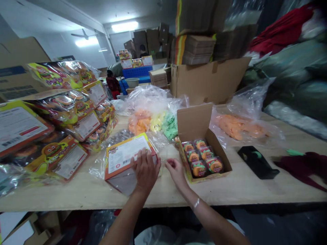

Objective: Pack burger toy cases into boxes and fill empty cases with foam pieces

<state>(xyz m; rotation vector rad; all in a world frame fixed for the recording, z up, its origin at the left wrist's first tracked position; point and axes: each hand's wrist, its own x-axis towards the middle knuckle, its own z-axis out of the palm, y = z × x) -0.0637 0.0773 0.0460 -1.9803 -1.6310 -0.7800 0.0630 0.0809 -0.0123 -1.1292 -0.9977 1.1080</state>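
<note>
A colourful toy-burger display box [130, 160] in loose clear plastic lies in front of me, its white label facing up. My left hand [145, 168] rests on its right end, fingers laid over the top and thumb by the edge. Just right of the box, my right hand [176, 172] is closed in a pinch. Whatever is between those fingertips is too small to make out; faint clear film shows near them. Beside that hand stands an open carton [224, 172] with its lid up, holding several wrapped toy burgers [200, 156].
Wrapped display boxes [76, 126] are stacked at left. Behind are bags of orange, yellow and green pieces [158, 122]. A black tape dispenser [257, 161], dark red cloth [306, 168] and a bag of orange pieces [235, 126] lie at right. A large cardboard box [206, 81] stands behind.
</note>
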